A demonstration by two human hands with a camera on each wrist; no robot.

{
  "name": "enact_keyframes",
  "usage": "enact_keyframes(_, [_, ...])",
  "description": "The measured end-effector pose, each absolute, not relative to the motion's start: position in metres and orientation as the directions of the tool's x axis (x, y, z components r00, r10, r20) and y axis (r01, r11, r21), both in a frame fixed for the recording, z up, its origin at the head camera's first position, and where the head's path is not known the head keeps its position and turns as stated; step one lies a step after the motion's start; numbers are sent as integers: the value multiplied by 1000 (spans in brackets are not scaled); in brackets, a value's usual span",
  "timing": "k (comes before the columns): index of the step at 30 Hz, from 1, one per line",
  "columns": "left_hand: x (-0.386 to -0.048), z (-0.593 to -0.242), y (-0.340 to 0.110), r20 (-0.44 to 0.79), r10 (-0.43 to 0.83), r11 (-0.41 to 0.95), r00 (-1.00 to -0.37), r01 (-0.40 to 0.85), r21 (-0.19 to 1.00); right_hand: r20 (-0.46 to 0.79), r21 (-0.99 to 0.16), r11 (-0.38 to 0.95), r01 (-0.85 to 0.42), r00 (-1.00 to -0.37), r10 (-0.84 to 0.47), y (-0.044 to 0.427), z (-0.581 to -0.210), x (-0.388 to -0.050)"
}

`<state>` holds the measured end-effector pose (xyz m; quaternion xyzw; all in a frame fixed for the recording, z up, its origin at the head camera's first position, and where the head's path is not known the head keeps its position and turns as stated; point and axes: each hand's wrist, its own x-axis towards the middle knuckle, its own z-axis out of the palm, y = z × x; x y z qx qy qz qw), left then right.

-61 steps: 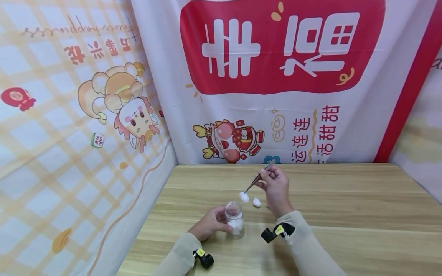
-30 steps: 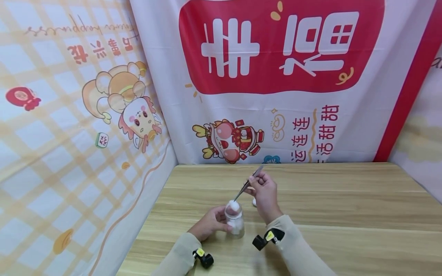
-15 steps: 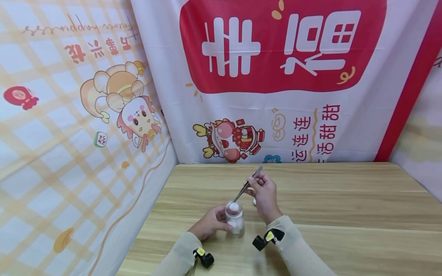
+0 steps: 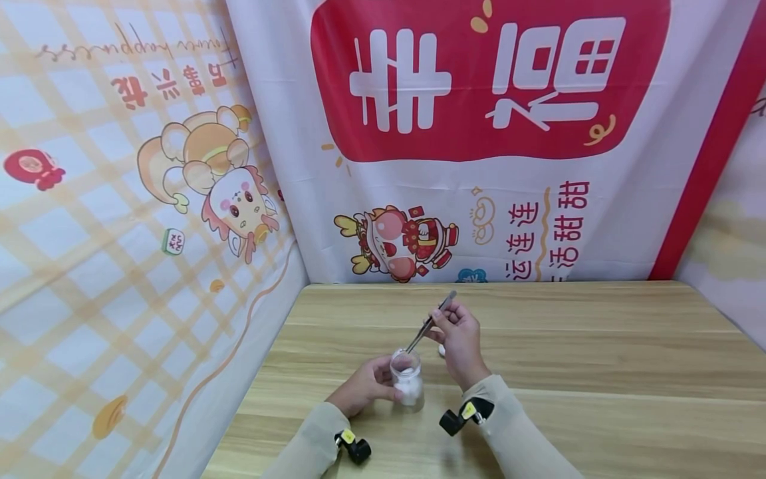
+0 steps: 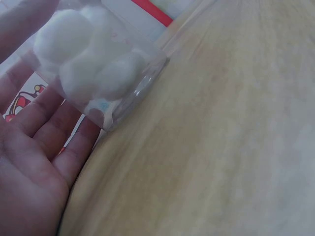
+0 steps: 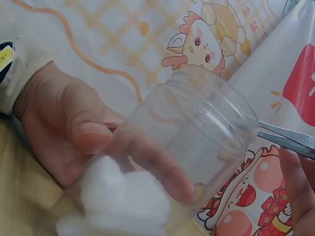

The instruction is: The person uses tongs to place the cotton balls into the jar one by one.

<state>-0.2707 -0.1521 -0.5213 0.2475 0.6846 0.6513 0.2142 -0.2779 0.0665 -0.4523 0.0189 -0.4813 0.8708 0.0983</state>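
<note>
The head camera faced forward and down over the surface [image 4: 586, 346]; left wrist camera [image 4: 359, 452] and right wrist camera [image 4: 451, 422], close in, shared the jar [image 4: 408, 382].

Head: soft, even light; faint shadow on table [image 4: 538, 372] toward 5 o'clock; patterned hanging [image 4: 120, 279] stretched toward 9 | Left wrist: dim, hazy; table grain blurred, paler toward 4 | Right wrist: glare on jar [image 6: 197, 123] toward 3; cotton balls [image 6: 123, 196] soft-edged toward 7

Wood tbl [image 4: 586, 372], red/wht banner [image 4: 479, 143] behind
</note>
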Motion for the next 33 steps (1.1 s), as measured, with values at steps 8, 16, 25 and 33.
enact_keyframes(8, [-271,-522,-152,27,616,30,-787,57,998,130,-834,-517,-194,-979,157,68,-452,-277])
enact_keyframes(16, [-270,-522,-151,39,615,39,-788,80,996,111,-836,-519,-177,-982,155,75,-451,-280])
enact_keyframes(25, [-269,-522,-151,60,624,17,-779,90,996,128,-827,-536,-167,-986,109,87,-447,-278])
enact_keyframes(33, [-269,-523,-150,54,615,31,-787,93,995,110,-845,-515,-144,-989,96,98,-449,-278])
